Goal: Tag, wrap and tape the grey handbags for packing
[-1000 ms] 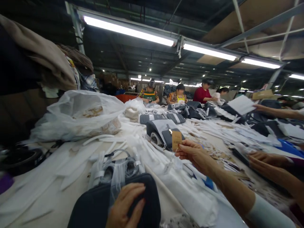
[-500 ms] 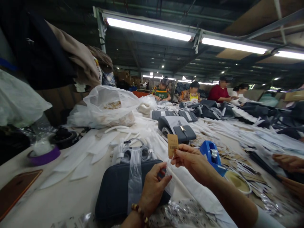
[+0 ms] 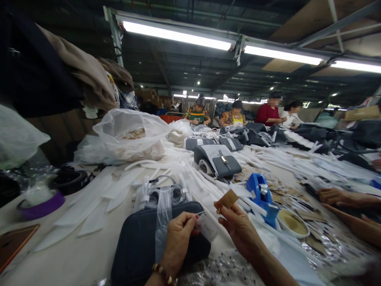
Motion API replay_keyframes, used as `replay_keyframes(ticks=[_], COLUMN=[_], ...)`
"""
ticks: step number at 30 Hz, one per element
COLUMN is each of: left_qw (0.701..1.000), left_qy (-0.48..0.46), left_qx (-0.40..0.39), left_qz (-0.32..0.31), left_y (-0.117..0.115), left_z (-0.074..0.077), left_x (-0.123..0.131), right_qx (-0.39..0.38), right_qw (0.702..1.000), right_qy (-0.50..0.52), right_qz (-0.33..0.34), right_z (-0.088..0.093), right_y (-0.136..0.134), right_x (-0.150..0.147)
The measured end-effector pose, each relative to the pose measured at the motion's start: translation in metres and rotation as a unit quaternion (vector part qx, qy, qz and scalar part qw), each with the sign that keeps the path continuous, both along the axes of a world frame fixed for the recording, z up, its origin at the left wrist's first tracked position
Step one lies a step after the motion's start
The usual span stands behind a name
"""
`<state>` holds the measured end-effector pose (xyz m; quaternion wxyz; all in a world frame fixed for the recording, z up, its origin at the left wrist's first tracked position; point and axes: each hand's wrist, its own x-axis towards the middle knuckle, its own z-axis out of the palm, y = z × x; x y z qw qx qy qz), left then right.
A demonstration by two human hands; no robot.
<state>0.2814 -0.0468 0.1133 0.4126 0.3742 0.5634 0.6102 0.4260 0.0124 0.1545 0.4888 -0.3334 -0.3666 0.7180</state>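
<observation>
A dark navy bag lies in front of me, with a translucent wrapping band around its middle. Over the bag's right side, my left hand is closed, thumb and forefinger pinching a thin pale piece too small to name. Just beyond those fingertips lies a clear plastic piece with faint print. My right hand is closed on a brown card hang tag, held tilted above the table. Wrapped straps rest at the bag's far edge.
A blue tape dispenser and a tape roll stand right of my hand. Another buckled bag sits ahead. Purple tape and a phone lie left. A co-worker's hands work at right; several people sit beyond.
The hang tag has turned from upright to tilted, and my right hand has moved lower and rightward. My left hand has shifted left. The view has turned slightly right.
</observation>
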Motion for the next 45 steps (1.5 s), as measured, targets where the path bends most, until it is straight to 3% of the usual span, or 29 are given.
replay_keyframes(ticks=[3,6,10,13,22,31,36,41,45], left_qw=[1.000,0.993,0.965,0.961,0.995,0.970,0.955,0.956,0.960], left_qy=[0.021,0.116,0.255,0.272,0.073,-0.139,-0.219,-0.227,-0.213], left_qx=[-0.021,-0.020,0.022,0.005,-0.048,-0.040,-0.034,-0.030,-0.031], left_qz=[0.002,0.015,0.060,0.055,-0.052,-0.197,-0.195,-0.183,-0.180], left_y=[-0.001,-0.002,-0.002,0.002,0.011,0.006,0.006,0.007,0.007], left_z=[-0.001,0.000,0.011,0.021,0.042,0.059,0.063,0.060,0.057], left_x=[-0.004,-0.009,-0.014,-0.015,-0.012,-0.014,-0.014,-0.014,-0.013], right_qx=[-0.050,-0.072,-0.078,-0.086,-0.087,-0.118,-0.157,-0.175,-0.165], right_qw=[0.996,0.992,0.989,0.987,0.982,0.955,0.936,0.914,0.913], right_qy=[0.045,0.072,0.088,0.099,0.169,0.269,0.312,0.357,0.368], right_qz=[-0.051,-0.075,-0.091,-0.092,-0.009,0.044,0.052,0.085,0.053], right_z=[-0.021,-0.033,-0.036,-0.035,-0.049,-0.057,-0.055,-0.055,-0.058], right_y=[-0.003,-0.004,-0.005,-0.006,-0.010,-0.017,-0.026,-0.032,-0.035], right_x=[0.003,0.008,0.009,0.004,-0.016,-0.015,-0.019,-0.027,-0.034])
